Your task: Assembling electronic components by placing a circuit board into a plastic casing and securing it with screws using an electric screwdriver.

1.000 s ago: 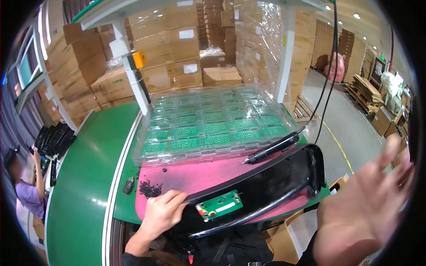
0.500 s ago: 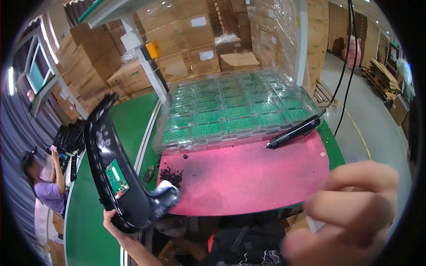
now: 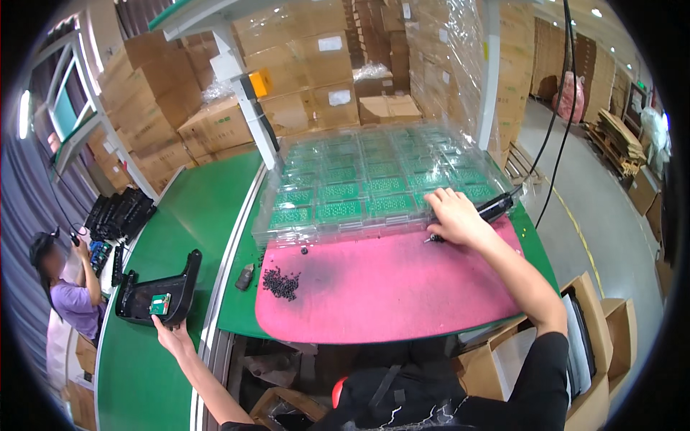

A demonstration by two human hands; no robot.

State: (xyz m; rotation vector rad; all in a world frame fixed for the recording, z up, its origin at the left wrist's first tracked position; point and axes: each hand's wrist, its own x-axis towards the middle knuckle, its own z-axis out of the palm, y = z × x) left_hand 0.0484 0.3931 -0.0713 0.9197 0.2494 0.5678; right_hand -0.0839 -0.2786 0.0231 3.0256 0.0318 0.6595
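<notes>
Left hand (image 3: 171, 332) gripping black plastic housing (image 3: 154, 293) on green conveyor belt (image 3: 172, 237). Right hand (image 3: 454, 218) closed around black electric screwdriver (image 3: 494, 208), over pink mat (image 3: 381, 280) beside clear tray of circuit boards (image 3: 359, 187)

Pink mat (image 3: 388, 287), green belt (image 3: 180, 215), black housing (image 3: 154, 291)

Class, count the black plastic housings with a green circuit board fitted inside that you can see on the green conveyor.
1. The black housing lies on the green conveyor at the left, touched by the left hand. Others may be out of frame.
</notes>
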